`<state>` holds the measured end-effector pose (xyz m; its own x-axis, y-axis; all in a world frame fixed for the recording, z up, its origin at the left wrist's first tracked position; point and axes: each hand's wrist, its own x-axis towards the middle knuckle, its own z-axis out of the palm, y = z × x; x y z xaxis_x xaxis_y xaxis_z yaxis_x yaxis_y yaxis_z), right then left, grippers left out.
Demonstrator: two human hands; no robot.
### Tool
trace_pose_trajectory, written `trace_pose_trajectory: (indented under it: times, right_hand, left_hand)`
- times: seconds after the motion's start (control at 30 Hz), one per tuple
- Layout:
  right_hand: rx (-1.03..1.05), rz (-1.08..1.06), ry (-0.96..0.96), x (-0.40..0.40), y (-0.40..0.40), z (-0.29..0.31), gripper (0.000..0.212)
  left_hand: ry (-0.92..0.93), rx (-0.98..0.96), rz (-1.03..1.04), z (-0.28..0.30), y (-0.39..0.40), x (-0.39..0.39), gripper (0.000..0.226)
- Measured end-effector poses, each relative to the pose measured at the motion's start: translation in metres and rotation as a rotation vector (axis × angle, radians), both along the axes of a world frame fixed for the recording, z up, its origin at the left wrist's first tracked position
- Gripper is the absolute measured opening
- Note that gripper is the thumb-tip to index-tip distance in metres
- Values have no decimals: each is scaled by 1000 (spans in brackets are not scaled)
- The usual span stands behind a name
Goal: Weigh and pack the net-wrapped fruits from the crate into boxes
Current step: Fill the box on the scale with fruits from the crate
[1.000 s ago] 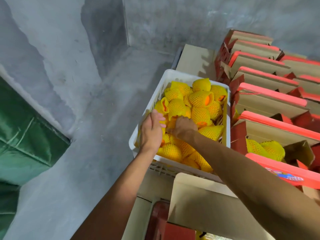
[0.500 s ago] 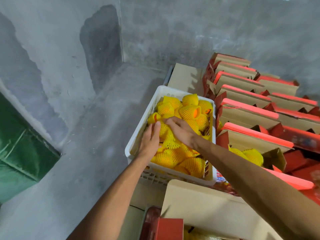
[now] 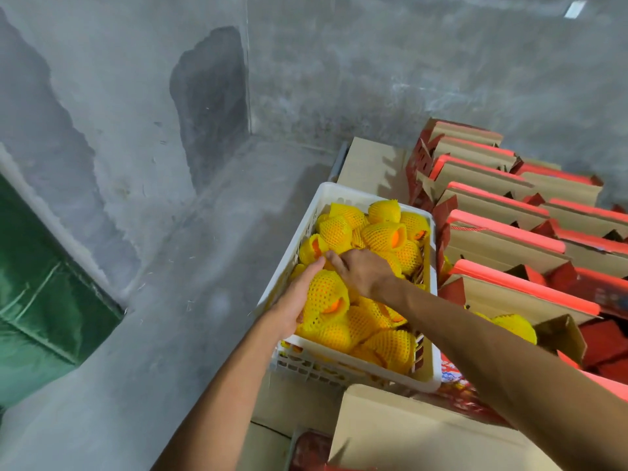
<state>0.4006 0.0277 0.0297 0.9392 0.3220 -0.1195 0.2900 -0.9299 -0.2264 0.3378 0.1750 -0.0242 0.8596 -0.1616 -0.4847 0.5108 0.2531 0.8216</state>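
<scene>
A white plastic crate holds several orange fruits in yellow foam nets. My left hand cups one net-wrapped fruit at the crate's left side and holds it raised a little above the pile. My right hand lies palm down on the fruits just behind it, fingers spread and touching the pile; what is under the palm is hidden. To the right, an open red and brown box holds two netted fruits.
Rows of open red-edged cardboard boxes stand to the right of the crate. A brown cardboard flap lies below the crate. Grey concrete floor and wall fill the left and top. A green tarp sits at the far left.
My left hand has curled around one netted fruit and lifted it slightly. My right hand has moved a little further into the crate. The camera view has shifted.
</scene>
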Motion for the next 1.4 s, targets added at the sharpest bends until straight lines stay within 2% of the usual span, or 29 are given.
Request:
trace_pose_trajectory:
  times: [0.07, 0.13, 0.2, 0.27, 0.33, 0.4, 0.5, 0.63, 0.7, 0.77, 0.83, 0.93, 1.03, 1.07, 1.13, 1.17, 1.2, 1.27, 1.33, 1.4]
  right_hand:
    - [-83, 1, 10, 15, 1, -5, 51]
    - [-177, -53, 71, 29, 2, -12, 61]
    - [-228, -116, 203, 40, 5, -21, 75]
    - [-283, -119, 293, 46, 9, -28, 79]
    - [-428, 21, 328, 46, 12, -35, 81]
    - [-506, 201, 299, 38, 12, -44, 93]
    - [-441, 161, 258, 34, 7, -43, 103]
    - [-431, 27, 180, 32, -9, -25, 85]
    - [-296, -34, 196, 31, -24, -17, 83]
    - [-105, -95, 310, 25, -37, -7, 94]
    - [-42, -135, 391, 14, -47, 6, 111]
    - [-93, -148, 428, -6, -57, 23, 134]
    - [-5, -140, 472, -21, -62, 43, 128]
    - [53, -132, 494, -27, -61, 50, 113]
    - [187, -101, 494, -41, -52, 62, 59]
    - [241, -77, 451, -46, -45, 66, 42]
    - [278, -63, 397, -50, -36, 67, 37]
    - [219, -37, 278, -58, -22, 62, 56]
    - [-60, 40, 149, -63, -12, 59, 87]
    - [-210, 77, 68, -62, -7, 55, 102]
  left_hand:
    - [18, 12, 20, -3, -1, 2, 103]
    - [28, 102, 109, -8, -2, 4, 105]
    - [-13, 184, 215, -15, -1, 7, 99]
    - [-79, 216, 269, -20, 3, 8, 86]
    - [-134, 201, 274, -25, 6, 9, 77]
    - [-165, 167, 282, -31, 9, 9, 73]
    - [-178, 111, 324, -35, 10, 7, 75]
    - [-293, 131, 301, -25, 6, 3, 67]
    - [-299, 168, 323, -20, 5, 2, 78]
    - [-288, 179, 342, -18, 4, 0, 91]
    - [-279, 174, 359, -15, 2, -2, 92]
    - [-263, 38, 337, -11, -1, -1, 87]
    - [-183, -23, 293, -5, 0, -2, 88]
    - [-135, -86, 269, -2, -1, -2, 84]
    - [8, -363, 176, 6, -10, -4, 73]
    - [73, -483, 139, 10, -17, -5, 71]
    - [122, -560, 122, 10, -23, -6, 73]
    - [165, -657, 99, 8, -31, -8, 76]
    - [220, -756, 95, 5, -31, -12, 75]
    - [288, -812, 122, 2, -28, -10, 72]
